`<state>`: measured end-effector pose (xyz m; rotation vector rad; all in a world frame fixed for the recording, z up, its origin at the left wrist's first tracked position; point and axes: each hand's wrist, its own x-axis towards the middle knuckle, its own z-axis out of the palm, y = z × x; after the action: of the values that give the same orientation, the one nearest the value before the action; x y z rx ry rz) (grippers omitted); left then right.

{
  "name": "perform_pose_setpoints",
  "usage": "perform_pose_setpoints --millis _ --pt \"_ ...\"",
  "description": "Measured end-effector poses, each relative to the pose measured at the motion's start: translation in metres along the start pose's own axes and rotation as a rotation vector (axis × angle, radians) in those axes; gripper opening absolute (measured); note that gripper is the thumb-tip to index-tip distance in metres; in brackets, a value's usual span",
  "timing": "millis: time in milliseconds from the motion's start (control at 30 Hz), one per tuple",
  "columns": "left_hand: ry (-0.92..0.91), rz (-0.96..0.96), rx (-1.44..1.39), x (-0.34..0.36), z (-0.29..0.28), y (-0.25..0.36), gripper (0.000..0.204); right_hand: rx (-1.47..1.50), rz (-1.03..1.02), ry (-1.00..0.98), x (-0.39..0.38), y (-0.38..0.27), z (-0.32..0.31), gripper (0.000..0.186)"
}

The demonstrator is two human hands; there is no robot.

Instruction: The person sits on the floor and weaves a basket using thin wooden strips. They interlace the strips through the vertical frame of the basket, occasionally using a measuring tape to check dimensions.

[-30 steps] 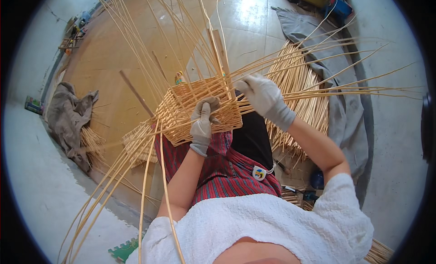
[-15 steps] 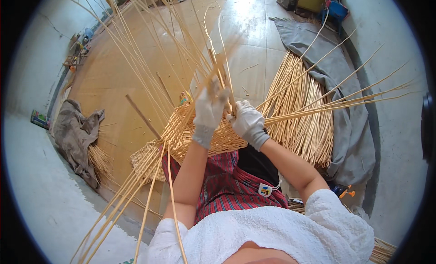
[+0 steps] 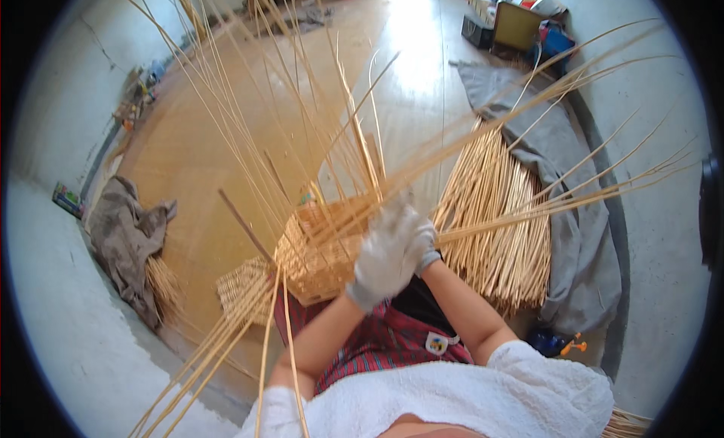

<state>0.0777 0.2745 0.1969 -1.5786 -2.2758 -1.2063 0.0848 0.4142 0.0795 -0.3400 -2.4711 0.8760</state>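
Observation:
A half-woven wicker basket (image 3: 317, 268) with long upright rods rests against my lap. My left hand (image 3: 385, 253), in a white knitted glove, is at the basket's right side and smeared by motion. Several blurred wicker rods (image 3: 483, 136) slant from the basket past the top of this hand to the upper right. Right behind it is my right hand (image 3: 428, 242), gloved too and mostly covered by the left; its fingers are hidden. More rods (image 3: 520, 215) run rightward from beside it. Other rods (image 3: 226, 329) hang from the basket's left corner toward me.
A thick bundle of peeled rods (image 3: 490, 234) lies at right, partly on a grey cloth (image 3: 581, 234). A brown cloth (image 3: 128, 242) covers more rods on the left. Two dark sticks, one a slanting stick (image 3: 245, 223), rise by the basket. A woven piece (image 3: 245, 283) lies beside it.
My left hand has moved right and toward me, now overlapping my right hand. A group of rods has swung from pointing up to slanting right. The view has shifted slightly.

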Motion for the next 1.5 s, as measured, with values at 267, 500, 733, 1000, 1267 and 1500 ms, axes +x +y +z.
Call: perform_pose_setpoints --millis 267,500,733,1000,1267,1500 --pt "0.718 -1.032 -0.302 -0.214 -0.019 -0.087 0.020 -0.258 0.105 0.069 -0.005 -0.048 -0.022 0.062" --pt "0.519 -1.044 -0.492 -0.250 -0.036 -0.105 0.017 -0.062 -0.455 -0.479 -0.145 -0.055 -0.073 0.047" --pt "0.231 -0.885 -0.812 -0.229 0.015 -0.064 0.021 -0.288 -0.432 -0.271 -0.228 -0.037 -0.092 0.058" --pt "-0.197 -1.070 -1.190 -0.232 0.031 -0.043 0.025 0.366 0.120 -0.351 -0.185 -0.056 -0.075 0.027" --pt "-0.138 -0.949 -1.540 -0.225 0.015 -0.038 0.048 0.273 -0.047 -0.879 -0.123 -0.109 -0.041 0.079" --pt "-0.286 -1.004 -1.396 -0.235 -0.012 -0.053 0.038 0.272 -0.173 -0.996 -0.129 -0.124 -0.018 0.100"
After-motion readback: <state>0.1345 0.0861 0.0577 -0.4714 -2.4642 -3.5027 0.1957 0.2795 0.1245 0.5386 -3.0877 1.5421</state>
